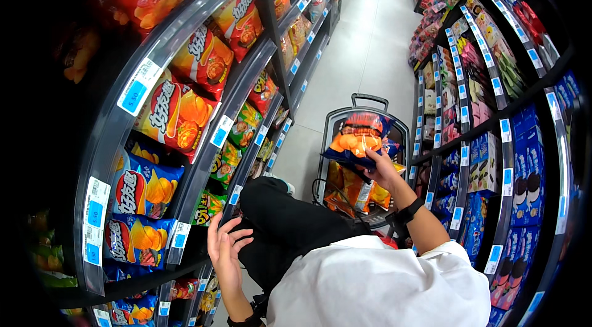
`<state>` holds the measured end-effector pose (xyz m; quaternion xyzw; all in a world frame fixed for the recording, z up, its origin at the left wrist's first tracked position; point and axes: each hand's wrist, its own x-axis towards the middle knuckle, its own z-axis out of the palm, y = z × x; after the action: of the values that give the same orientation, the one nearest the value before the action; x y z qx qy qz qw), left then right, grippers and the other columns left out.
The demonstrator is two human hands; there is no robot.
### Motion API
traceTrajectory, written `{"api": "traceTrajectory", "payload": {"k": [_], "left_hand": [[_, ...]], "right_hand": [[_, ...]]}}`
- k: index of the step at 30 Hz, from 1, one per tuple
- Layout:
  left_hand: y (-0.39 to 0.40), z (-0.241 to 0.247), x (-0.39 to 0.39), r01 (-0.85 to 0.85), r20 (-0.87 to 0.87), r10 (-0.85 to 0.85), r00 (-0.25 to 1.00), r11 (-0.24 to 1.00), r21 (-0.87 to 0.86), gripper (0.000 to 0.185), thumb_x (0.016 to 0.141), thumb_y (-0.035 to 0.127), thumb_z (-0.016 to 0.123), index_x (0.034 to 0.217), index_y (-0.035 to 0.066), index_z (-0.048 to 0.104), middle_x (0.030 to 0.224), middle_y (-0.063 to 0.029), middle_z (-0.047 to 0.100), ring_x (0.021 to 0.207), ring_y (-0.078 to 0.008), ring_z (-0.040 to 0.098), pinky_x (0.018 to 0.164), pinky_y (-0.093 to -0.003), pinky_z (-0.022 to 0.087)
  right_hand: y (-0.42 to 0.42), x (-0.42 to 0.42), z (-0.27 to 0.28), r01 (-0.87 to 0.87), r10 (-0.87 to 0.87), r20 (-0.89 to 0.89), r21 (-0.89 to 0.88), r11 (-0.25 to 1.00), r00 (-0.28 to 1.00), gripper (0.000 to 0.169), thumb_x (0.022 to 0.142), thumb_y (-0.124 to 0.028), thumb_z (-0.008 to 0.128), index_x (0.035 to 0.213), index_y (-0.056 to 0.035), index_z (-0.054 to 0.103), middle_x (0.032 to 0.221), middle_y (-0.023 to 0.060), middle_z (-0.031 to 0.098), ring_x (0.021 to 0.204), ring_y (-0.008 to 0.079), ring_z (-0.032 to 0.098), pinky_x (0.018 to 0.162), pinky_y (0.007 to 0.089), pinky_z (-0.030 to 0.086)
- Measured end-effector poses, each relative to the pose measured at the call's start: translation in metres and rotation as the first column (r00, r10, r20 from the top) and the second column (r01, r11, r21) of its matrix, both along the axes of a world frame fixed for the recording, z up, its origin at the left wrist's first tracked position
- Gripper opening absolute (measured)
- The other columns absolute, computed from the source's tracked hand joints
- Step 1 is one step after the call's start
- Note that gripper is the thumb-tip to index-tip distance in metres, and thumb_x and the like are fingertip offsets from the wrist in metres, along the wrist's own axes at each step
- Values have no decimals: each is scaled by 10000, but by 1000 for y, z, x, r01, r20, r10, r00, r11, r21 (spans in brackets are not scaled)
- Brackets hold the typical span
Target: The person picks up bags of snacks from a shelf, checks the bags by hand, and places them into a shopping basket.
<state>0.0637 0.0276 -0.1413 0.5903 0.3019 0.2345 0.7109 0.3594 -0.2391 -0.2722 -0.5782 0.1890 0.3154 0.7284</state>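
Note:
My right hand (pixel 383 169) grips a dark blue and orange bag of chips (pixel 358 137) by its lower right edge. This bag is held over a dark shopping basket (pixel 325 142), whose handle stands up at the far end. Inside the basket lie orange snack bags (pixel 361 190), partly hidden by the held bag and my forearm. My left hand (pixel 226 239) is raised with its fingers apart and nothing in it, near the left shelving. Closest to it are a green snack bag (pixel 208 207) and blue chip bags (pixel 138 239) on the shelves.
Snack shelves (pixel 245 77) with price tags rise close on my left. Opposite, another shelf unit (pixel 462 142) carries boxed biscuits (pixel 527 183) and sweets. Between them runs a pale tiled aisle floor (pixel 356 45). My bent leg (pixel 296 209) is beside the basket.

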Motion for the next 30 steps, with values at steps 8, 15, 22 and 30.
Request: {"api": "traceTrajectory", "payload": {"k": [8,15,22,30], "left_hand": [[3,-3,-29,-127,-22,126,992,990,-62,444,987,194,392,1384,2,335,1177,-208,557,894,-250,635,782,-348,517],[5,0,-36,-184,-27,183,983,982,-40,395,985,198,422,1324,-3,418,1155,-204,573,892,-246,639,782,-341,523],[32,68,-30,-105,89,90,992,977,184,349,955,160,507,1237,-44,478,1141,-190,599,931,-258,651,817,-344,518],[107,236,62,-22,272,-111,956,896,444,310,932,219,546,1164,16,513,1121,-136,585,1001,-218,611,849,-356,513]], "right_hand": [[5,46,-70,134,-112,-275,62,989,955,235,897,-236,600,1069,-95,525,965,72,571,832,207,544,646,303,519],[11,60,-88,228,-223,-69,76,971,972,275,893,-181,560,1065,18,481,1035,106,542,939,234,562,845,358,506],[53,-1,-26,19,-57,341,115,993,938,292,896,-129,572,1179,-84,512,893,28,600,757,116,582,668,214,467],[87,-53,47,-220,121,714,48,974,690,229,893,-25,559,1120,-6,528,831,23,553,753,96,556,702,226,457]]}}
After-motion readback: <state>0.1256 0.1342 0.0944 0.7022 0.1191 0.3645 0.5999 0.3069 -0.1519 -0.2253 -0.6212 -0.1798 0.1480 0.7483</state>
